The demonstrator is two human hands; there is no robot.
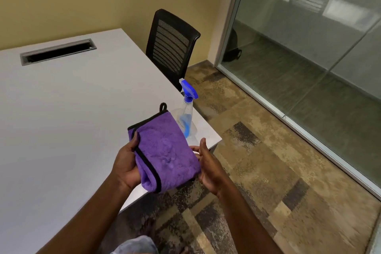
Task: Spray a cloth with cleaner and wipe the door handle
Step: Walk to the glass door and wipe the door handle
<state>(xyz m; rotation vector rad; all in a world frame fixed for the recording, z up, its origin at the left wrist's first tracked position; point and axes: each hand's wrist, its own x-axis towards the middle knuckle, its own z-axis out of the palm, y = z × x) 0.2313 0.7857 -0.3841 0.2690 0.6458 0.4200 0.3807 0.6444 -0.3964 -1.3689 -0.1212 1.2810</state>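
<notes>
In the head view, the person holds a folded purple cloth (165, 153) in front of the near corner of the white table (72, 119). The left hand (126, 166) is clamped on the cloth's left edge, with the thumb on top along the black trim and the other fingers under it. The right hand (208, 169) is at the cloth's right edge with the palm turned inward and the fingers loosely spread; it seems to support the cloth from the side and not to pinch it.

The spray bottle (187, 113) stands upright on the table just behind the cloth, very near the table's corner edge. Little liquid seems to be left in it. A black chair (171, 45) stands at the far side of the table, beyond the bottle. No door handle is in view; only a glass wall (309, 47) is seen, well apart from the table on the right.

The risks from here, as a judgement: the bottle is so near the edge that a careless reach could knock it to the floor. If the right hand lets go, the single grip of the left hand may let the cloth unfold. A spray aimed badly would wet the table instead of the cloth.
</notes>
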